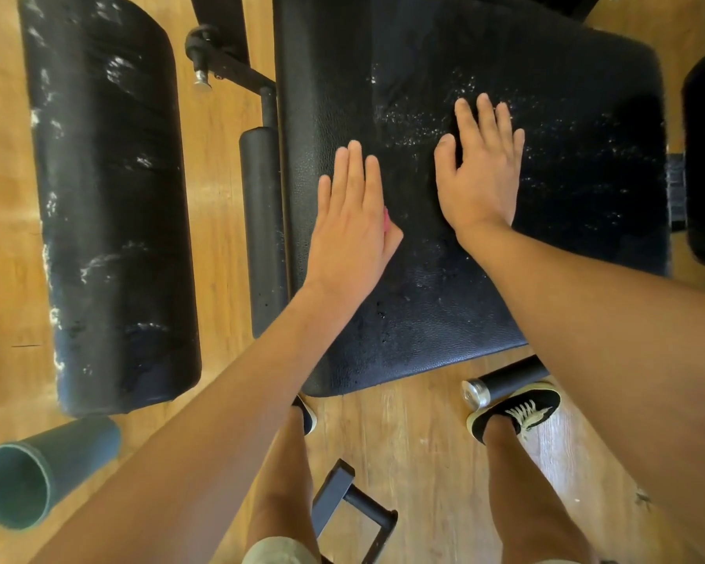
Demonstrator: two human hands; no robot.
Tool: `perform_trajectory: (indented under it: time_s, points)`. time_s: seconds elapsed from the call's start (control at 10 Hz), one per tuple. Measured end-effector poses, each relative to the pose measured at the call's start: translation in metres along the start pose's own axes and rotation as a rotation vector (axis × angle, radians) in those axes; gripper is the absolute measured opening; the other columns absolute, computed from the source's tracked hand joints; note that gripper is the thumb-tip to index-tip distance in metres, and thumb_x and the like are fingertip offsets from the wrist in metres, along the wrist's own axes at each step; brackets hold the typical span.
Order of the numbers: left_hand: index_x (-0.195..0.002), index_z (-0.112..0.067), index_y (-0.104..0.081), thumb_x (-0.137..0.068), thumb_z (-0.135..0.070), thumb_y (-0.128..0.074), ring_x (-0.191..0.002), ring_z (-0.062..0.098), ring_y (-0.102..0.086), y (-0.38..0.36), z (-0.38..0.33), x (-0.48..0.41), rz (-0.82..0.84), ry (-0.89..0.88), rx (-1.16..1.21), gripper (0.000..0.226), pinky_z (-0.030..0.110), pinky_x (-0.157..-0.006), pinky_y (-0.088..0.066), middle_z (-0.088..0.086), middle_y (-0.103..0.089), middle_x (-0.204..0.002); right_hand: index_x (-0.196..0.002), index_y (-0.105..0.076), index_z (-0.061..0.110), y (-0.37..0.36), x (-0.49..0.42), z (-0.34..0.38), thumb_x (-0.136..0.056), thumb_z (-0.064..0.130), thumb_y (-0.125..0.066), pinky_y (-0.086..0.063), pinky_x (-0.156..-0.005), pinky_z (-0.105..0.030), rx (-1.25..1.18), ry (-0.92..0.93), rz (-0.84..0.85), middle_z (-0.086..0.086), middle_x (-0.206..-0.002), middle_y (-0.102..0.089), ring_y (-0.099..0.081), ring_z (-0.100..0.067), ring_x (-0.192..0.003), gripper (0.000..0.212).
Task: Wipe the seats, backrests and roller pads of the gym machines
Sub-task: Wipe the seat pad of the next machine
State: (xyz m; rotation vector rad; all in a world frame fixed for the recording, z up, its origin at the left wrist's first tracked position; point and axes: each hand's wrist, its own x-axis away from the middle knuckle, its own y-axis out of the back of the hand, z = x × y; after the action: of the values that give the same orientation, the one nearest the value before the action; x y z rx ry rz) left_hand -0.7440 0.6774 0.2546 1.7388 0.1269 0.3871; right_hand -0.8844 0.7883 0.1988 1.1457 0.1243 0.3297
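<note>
Black textured vinyl seat pad [424, 311] fills the centre of the head view, just ahead of the person's legs; white flecks of spray [416, 120] speckle its far half. Left hand [351, 221] lies flat on the pad's left part, fingers straight and together, nothing curled; sliver of pink cloth [386, 221] shows at its thumb side, under the palm. Right hand [481, 173] lies flat on the pad just beside it, fingers straight and slightly spread, holding nothing, fingertips among the flecks. Black cylindrical foam roller pad [261, 230] sits beside the seat's left edge; long black padded bench [110, 197], streaked white, lies farther left. Green open-ended tube [37, 470] lies on the wooden plank floor [403, 441] at lower left; black lace-up shoe [517, 409] touches a chrome-capped black bar [501, 380] below the seat's near edge.
</note>
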Motion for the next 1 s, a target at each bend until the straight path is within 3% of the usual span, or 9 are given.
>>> perform_trajectory:
  time_s: [0.1, 0.5, 0.7, 0.9, 1.0]
  points:
    - [-0.161, 0.0, -0.014, -0.102, -0.03, -0.032, -0.158, 0.034, -0.002, 0.0, 0.002, 0.004, 0.004, 0.011, 0.015, 0.069, 0.046, -0.126, -0.005, 0.021, -0.006, -0.17, -0.16, -0.033, 0.027, 0.0, 0.0, 0.001, -0.106, 0.045, -0.024, -0.005, -0.129, -0.046, -0.001, 0.002, 0.003, -0.002, -0.169, -0.022, -0.011, -0.023, -0.158, 0.057]
    - [-0.159, 0.0, -0.016, -0.1, -0.028, -0.045, -0.158, 0.034, -0.006, -0.026, -0.018, 0.128, 0.075, -0.052, 0.012, 0.072, 0.046, -0.126, -0.008, 0.021, -0.011, -0.169, -0.159, -0.034, 0.027, 0.0, 0.001, -0.002, -0.106, 0.046, -0.023, -0.006, -0.129, -0.047, -0.01, 0.009, -0.001, -0.002, -0.169, -0.023, -0.012, -0.024, -0.158, 0.058]
    - [-0.159, 0.001, -0.019, -0.102, -0.028, -0.035, -0.158, 0.034, -0.006, -0.023, -0.021, 0.103, 0.038, -0.034, 0.011, 0.067, 0.046, -0.127, -0.007, 0.021, -0.01, -0.169, -0.16, -0.033, 0.027, 0.0, 0.0, -0.001, -0.107, 0.046, -0.022, -0.006, -0.129, -0.046, -0.006, 0.01, 0.001, -0.002, -0.169, -0.023, -0.012, -0.023, -0.158, 0.058]
    - [-0.16, -0.001, -0.02, -0.103, -0.027, -0.042, -0.158, 0.034, -0.006, -0.023, -0.024, 0.084, 0.006, -0.006, 0.042, 0.067, 0.045, -0.125, -0.004, 0.02, -0.012, -0.169, -0.16, -0.033, 0.027, -0.001, 0.001, -0.001, -0.107, 0.046, -0.023, -0.007, -0.129, -0.046, -0.007, 0.017, -0.013, -0.002, -0.169, -0.024, -0.012, -0.023, -0.158, 0.057]
    - [-0.163, -0.007, -0.012, -0.104, -0.039, -0.044, -0.159, 0.028, 0.005, -0.02, -0.021, 0.084, 0.042, -0.008, 0.172, 0.075, 0.043, -0.125, 0.004, 0.014, -0.003, -0.172, -0.16, -0.032, 0.026, -0.001, 0.001, -0.001, -0.107, 0.045, -0.023, -0.006, -0.129, -0.046, -0.008, 0.018, -0.009, -0.003, -0.169, -0.023, -0.012, -0.024, -0.158, 0.057]
